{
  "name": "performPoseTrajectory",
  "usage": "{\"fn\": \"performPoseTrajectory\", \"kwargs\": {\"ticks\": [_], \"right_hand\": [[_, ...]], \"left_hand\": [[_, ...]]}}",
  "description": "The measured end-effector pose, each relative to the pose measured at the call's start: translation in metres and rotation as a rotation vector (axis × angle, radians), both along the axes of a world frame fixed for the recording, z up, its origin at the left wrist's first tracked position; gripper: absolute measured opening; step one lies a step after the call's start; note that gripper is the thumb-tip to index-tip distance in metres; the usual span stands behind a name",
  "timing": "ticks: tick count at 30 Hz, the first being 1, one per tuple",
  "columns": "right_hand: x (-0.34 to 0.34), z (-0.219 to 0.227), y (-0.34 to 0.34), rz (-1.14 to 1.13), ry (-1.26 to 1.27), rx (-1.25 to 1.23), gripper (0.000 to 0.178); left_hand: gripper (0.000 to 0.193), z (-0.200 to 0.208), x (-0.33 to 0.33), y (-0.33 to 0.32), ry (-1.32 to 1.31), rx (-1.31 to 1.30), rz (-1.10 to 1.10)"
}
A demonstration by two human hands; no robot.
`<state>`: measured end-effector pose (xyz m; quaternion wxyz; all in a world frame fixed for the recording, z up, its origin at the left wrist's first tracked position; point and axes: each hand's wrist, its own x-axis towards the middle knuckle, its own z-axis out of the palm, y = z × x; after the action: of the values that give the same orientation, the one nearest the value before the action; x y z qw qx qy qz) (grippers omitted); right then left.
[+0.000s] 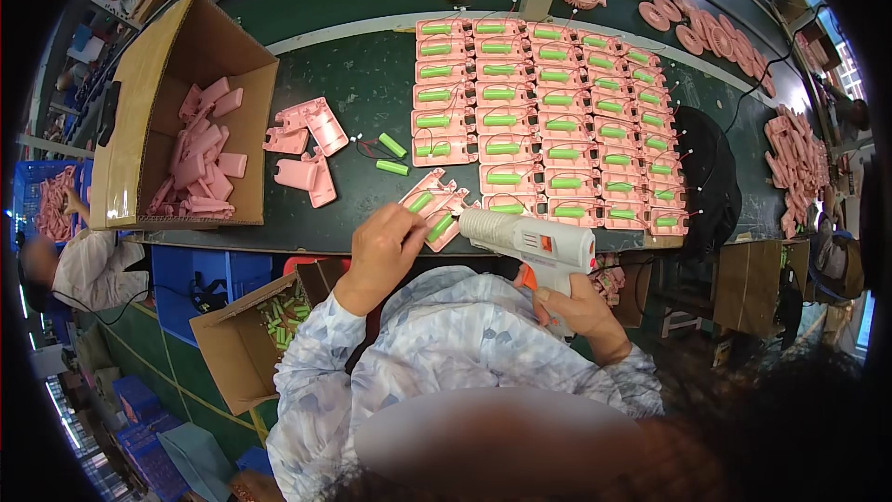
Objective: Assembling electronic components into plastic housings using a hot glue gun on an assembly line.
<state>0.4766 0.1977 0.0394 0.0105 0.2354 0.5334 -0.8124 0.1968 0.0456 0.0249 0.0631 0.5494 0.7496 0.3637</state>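
My right hand [578,305] grips the handle of a white glue gun [531,236] with an orange trigger, its nozzle pointing left toward a pink plastic shell [437,197]. My left hand [386,244] presses on that shell, where a green battery [440,227] lies beside another one. Behind it, rows of pink shells with green batteries [548,121] cover the dark green table [362,74]. Two loose green batteries [390,156] with wires lie to the left.
An open cardboard box [177,112] with pink shells stands at the left, several empty pink shells [305,144] beside it. A lower box [251,335] holds green batteries. Pink fan grilles [706,33] and a pile of pink parts [797,163] lie at the right. Another person [88,265] sits far left.
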Motion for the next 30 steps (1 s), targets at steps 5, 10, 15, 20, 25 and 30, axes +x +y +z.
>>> {"fn": "performPoseTrajectory", "kwargs": {"ticks": [5, 10, 15, 20, 25, 30], "right_hand": [[-0.007, 0.004, -0.005, -0.079, 0.05, 0.002, 0.035], [-0.002, 0.0, -0.004, -0.03, 0.034, -0.017, 0.035], [-0.007, 0.002, -0.006, -0.062, 0.041, 0.014, 0.031], [-0.013, 0.004, -0.006, -0.081, 0.029, 0.032, 0.026], [-0.015, 0.005, -0.002, -0.038, -0.007, 0.044, 0.022], [-0.007, 0.005, -0.002, -0.009, -0.038, 0.027, 0.023]], "left_hand": [[0.012, -0.01, 0.008, -0.003, 0.043, 0.011, -0.047], [0.011, -0.016, 0.014, 0.002, 0.149, 0.038, 0.002], [0.011, -0.021, 0.018, 0.005, 0.171, 0.064, 0.034], [0.011, -0.023, 0.018, 0.006, 0.171, 0.066, 0.041], [0.011, -0.022, 0.018, 0.005, 0.168, 0.063, 0.045], [0.011, -0.022, 0.018, 0.004, 0.165, 0.055, 0.05]]}}
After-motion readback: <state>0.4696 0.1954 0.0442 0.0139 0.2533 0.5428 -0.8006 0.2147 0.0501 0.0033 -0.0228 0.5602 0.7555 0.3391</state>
